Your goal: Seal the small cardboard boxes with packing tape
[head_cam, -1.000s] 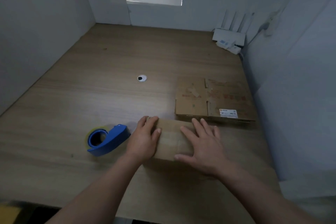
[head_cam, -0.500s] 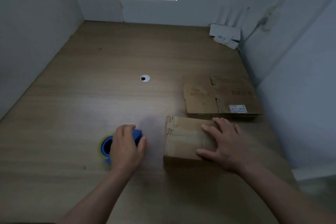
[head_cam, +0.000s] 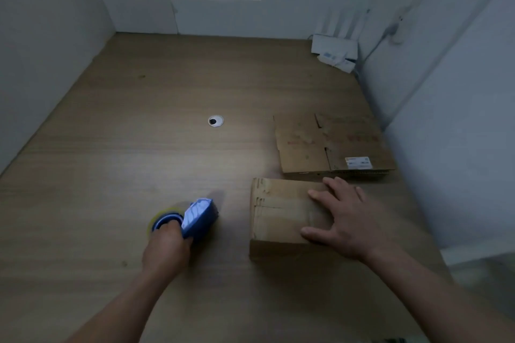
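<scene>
Left grip curled, right grip flat

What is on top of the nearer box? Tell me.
The right hand lies flat on the box, fingers spread; the top beneath the palm is hidden. Left hand grips the tape dispenser.

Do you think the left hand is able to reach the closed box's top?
Probably yes: only bare table separates the left hand, gripping the tape dispenser, from the box; the right hand covers its right side.

The label on the flat cardboard (small, blurred) cannot be read.
</scene>
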